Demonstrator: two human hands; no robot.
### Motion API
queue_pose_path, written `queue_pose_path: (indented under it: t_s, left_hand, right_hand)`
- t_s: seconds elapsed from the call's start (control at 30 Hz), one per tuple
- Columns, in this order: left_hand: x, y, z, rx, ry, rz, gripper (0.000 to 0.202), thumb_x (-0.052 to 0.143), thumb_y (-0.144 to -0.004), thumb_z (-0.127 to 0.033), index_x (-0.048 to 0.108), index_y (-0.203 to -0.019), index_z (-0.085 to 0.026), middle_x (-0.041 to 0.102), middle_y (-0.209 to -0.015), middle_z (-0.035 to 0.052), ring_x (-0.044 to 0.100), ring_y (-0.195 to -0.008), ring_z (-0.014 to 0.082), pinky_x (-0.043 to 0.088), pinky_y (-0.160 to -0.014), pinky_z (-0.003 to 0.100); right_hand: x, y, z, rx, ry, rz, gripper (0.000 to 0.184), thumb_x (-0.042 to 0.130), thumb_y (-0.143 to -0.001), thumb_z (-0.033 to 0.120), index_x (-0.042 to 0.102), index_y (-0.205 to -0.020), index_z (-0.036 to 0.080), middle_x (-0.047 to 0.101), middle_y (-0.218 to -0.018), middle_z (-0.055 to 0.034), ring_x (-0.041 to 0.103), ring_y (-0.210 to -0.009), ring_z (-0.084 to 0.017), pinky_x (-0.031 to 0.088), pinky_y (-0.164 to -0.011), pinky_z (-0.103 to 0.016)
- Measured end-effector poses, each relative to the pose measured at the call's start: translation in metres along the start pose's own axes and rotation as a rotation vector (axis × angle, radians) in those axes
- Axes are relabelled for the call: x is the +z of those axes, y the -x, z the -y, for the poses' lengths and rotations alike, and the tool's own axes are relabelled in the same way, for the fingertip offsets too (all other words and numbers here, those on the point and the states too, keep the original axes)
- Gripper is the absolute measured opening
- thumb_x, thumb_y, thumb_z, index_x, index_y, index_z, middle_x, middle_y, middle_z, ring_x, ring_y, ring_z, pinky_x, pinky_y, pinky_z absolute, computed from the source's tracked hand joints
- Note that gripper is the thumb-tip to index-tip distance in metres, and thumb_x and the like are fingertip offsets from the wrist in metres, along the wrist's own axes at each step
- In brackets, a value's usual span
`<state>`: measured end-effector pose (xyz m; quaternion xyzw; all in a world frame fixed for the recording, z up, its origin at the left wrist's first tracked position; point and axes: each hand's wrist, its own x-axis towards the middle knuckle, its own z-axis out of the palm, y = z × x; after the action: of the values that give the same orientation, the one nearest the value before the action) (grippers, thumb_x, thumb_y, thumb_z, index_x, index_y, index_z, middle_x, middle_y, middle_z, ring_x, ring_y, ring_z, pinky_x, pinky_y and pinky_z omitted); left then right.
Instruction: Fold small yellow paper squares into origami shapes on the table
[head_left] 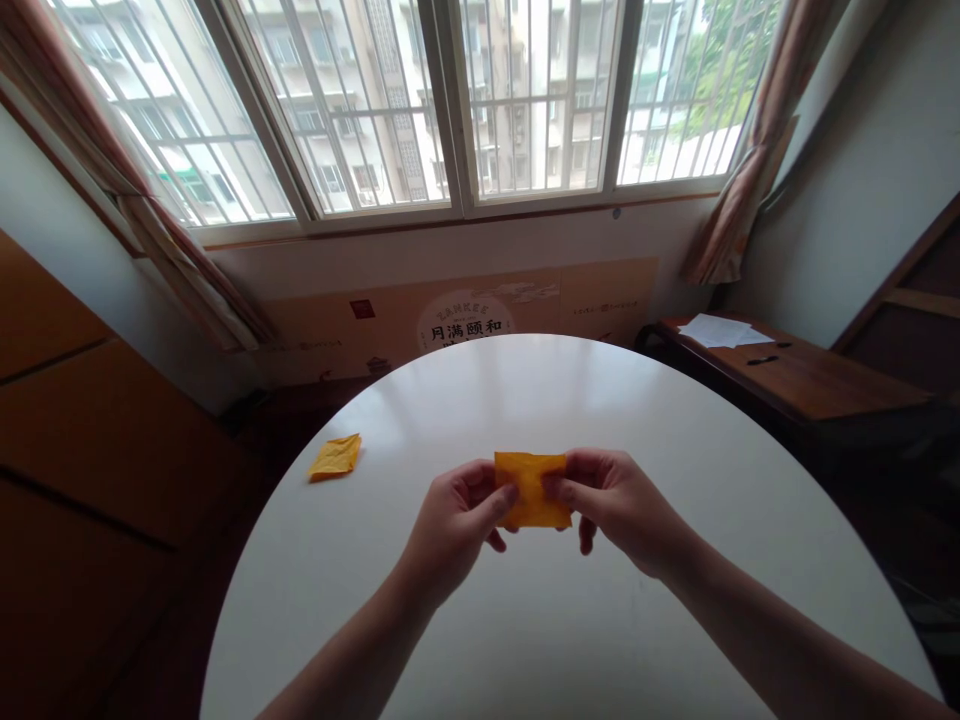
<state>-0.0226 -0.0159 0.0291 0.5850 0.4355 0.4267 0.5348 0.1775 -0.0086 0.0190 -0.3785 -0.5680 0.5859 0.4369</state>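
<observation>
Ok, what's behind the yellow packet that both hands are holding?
The left hand and right hand have fingers behind the yellow packet; some fingertips show below it, against the white table. Its back face and the fingers' covered parts can't be seen.

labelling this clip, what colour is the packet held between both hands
The square packet is orange-yellow, showing best in the head view.
</observation>
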Motion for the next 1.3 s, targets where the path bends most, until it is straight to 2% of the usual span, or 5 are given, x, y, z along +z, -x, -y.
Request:
queue_pose_path:
  t_s: [0.23, 0.5, 0.73, 0.97, 1.3]
  left_hand:
    - [0.000, -0.002, 0.001, 0.007, 0.016, -0.146, 0.023, 0.074, -0.075, -0.033, 0.072, -0.085, -0.012, 0.072, -0.069, 0.0046, 0.062, -0.049, 0.0121, 0.049, -0.042, 0.019]
    - [0.001, -0.003, -0.001, 0.014, 0.095, -0.146, 0.017, 0.063, -0.065, -0.016, 0.075, -0.078, -0.014, 0.073, -0.072, 0.0050, 0.067, -0.064, 0.0173, 0.054, -0.046, 0.021]
    - [-0.002, -0.002, 0.000, 0.034, 0.093, -0.135, 0.022, 0.073, -0.070, -0.024, 0.075, -0.089, -0.013, 0.075, -0.083, 0.0072, 0.069, -0.071, 0.0187, 0.055, -0.050, 0.023]
    - [-0.003, -0.003, 0.000, -0.011, -0.042, -0.119, 0.039, 0.072, -0.077, -0.048, 0.075, -0.086, -0.010, 0.071, -0.071, 0.0078, 0.062, -0.061, 0.0158, 0.051, -0.050, 0.023]
    - [0.004, -0.002, 0.005, -0.209, -0.035, 0.125, 0.030, 0.073, -0.075, -0.039, 0.075, -0.085, -0.010, 0.070, -0.074, 0.0083, 0.059, -0.058, 0.0127, 0.046, -0.048, 0.019]
  right_hand:
    - [0.000, -0.003, -0.005, 0.008, -0.095, -0.039, 0.024, 0.072, -0.081, 0.034, 0.071, -0.097, 0.017, 0.071, -0.083, -0.0048, 0.067, -0.062, -0.015, 0.052, -0.036, -0.018]
    - [0.002, -0.006, -0.008, -0.024, -0.135, -0.102, 0.015, 0.065, -0.072, 0.019, 0.076, -0.082, 0.016, 0.073, -0.080, -0.0055, 0.069, -0.069, -0.019, 0.056, -0.043, -0.022]
    - [0.001, -0.005, -0.012, -0.126, -0.047, -0.100, 0.016, 0.066, -0.076, 0.020, 0.078, -0.086, 0.017, 0.074, -0.086, -0.0065, 0.069, -0.074, -0.019, 0.060, -0.050, -0.025]
    - [0.003, -0.005, -0.007, -0.045, -0.084, -0.093, 0.032, 0.074, -0.079, 0.039, 0.073, -0.100, 0.015, 0.072, -0.090, -0.0081, 0.067, -0.071, -0.018, 0.057, -0.045, -0.024]
    - [0.005, -0.004, -0.009, 0.021, -0.059, -0.106, 0.046, 0.074, -0.080, 0.047, 0.066, -0.113, 0.017, 0.071, -0.090, -0.0069, 0.067, -0.069, -0.017, 0.052, -0.043, -0.021]
